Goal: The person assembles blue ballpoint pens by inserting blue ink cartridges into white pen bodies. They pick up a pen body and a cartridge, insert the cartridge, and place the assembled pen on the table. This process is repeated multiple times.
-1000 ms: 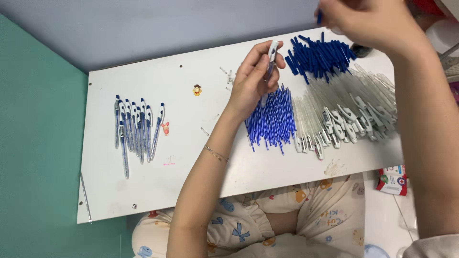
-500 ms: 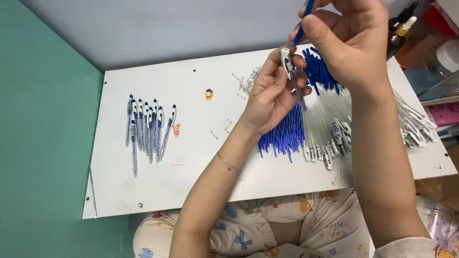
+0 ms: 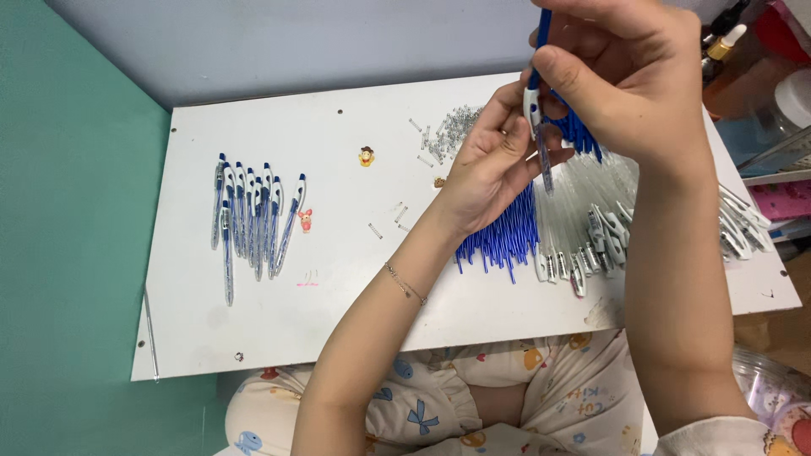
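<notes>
My left hand grips a clear pen barrel upright above the white board. My right hand pinches a blue pen part at the barrel's top end. Under the hands lie a heap of blue refills, clear barrels with white clips and more blue parts. A small pile of metal springs lies just left of my left hand.
A row of several finished blue-and-white pens lies on the board's left part. Two small stickers mark the board. Bottles and containers crowd the right edge. A teal floor is at the left.
Both hands have come together above the piles; my right hand has brought the blue part down onto the barrel held in my left. The view has shifted a little.
</notes>
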